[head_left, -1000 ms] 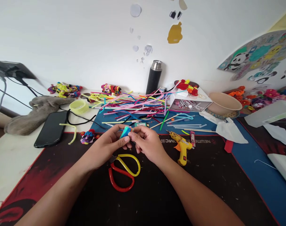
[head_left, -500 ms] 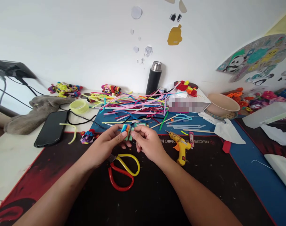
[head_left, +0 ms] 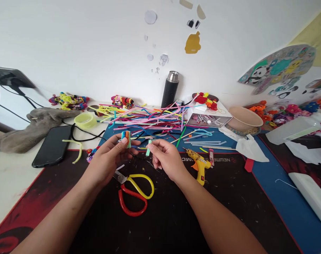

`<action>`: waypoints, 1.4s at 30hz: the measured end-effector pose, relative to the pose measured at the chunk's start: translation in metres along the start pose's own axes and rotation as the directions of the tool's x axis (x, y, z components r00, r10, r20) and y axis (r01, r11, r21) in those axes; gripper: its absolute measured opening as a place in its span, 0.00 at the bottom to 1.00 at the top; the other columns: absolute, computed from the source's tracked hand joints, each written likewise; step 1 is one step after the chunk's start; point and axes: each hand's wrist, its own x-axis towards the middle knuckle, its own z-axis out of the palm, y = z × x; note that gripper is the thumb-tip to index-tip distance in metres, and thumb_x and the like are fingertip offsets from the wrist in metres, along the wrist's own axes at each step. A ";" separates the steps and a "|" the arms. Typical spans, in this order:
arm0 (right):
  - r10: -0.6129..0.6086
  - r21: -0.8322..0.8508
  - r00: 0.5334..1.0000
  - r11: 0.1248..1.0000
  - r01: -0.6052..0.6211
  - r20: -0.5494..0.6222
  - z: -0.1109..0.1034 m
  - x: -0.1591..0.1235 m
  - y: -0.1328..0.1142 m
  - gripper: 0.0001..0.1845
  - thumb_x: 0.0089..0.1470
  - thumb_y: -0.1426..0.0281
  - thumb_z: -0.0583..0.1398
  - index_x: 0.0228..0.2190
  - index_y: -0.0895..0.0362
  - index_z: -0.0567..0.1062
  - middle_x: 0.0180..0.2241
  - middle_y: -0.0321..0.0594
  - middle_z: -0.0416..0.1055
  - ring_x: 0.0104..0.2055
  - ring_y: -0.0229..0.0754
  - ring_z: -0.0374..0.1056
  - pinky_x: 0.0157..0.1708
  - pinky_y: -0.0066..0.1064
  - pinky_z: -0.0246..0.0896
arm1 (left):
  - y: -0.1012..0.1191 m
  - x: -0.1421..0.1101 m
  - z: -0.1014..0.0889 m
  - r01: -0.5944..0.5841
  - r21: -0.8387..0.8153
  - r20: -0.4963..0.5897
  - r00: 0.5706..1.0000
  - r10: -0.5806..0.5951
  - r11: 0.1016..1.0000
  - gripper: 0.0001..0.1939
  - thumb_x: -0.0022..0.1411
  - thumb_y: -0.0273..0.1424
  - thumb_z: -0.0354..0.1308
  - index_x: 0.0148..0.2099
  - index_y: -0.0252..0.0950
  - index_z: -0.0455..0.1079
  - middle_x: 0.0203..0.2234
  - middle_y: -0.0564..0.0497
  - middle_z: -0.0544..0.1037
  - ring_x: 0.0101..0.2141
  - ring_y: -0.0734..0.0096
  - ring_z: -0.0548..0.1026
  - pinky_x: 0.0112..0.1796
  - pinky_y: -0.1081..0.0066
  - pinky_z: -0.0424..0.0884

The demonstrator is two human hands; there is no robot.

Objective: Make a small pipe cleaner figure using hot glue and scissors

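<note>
Between thumb and fingers, my left hand (head_left: 109, 155) pinches a small bundle of pipe cleaner pieces (head_left: 126, 138) in blue, orange and green. A short mint-green pipe cleaner piece (head_left: 148, 147) is gripped in my right hand (head_left: 167, 157), apart from the bundle. Below both hands, scissors (head_left: 135, 194) with one red and one yellow handle lie on the dark mat, their blades partly behind my left hand. To the right of my right hand rests a yellow hot glue gun (head_left: 200, 165).
Behind the hands spreads a heap of colourful pipe cleaners (head_left: 152, 118). A black thermos (head_left: 170, 90) stands at the wall. On the left lie a phone (head_left: 52, 146) and a yellow-green coil (head_left: 85, 121). A box (head_left: 210, 118), a beige bowl (head_left: 245, 120) and crumpled tissue (head_left: 252, 148) are at the right.
My hands have moved apart: the left one went left with the bundle, while the right one keeps the mint-green piece. The view has shifted slightly.
</note>
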 end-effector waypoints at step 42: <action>-0.249 -0.499 0.957 0.854 0.145 -0.147 -0.035 0.007 -0.001 0.16 0.68 0.54 0.63 0.44 0.52 0.83 0.27 0.37 0.75 0.28 0.44 0.69 0.28 0.33 0.60 | 0.005 -0.006 0.007 0.117 -0.188 0.114 0.989 -0.097 0.975 0.20 0.56 0.45 0.79 0.42 0.37 0.80 0.42 0.42 0.88 0.32 0.63 0.82 0.31 0.68 0.75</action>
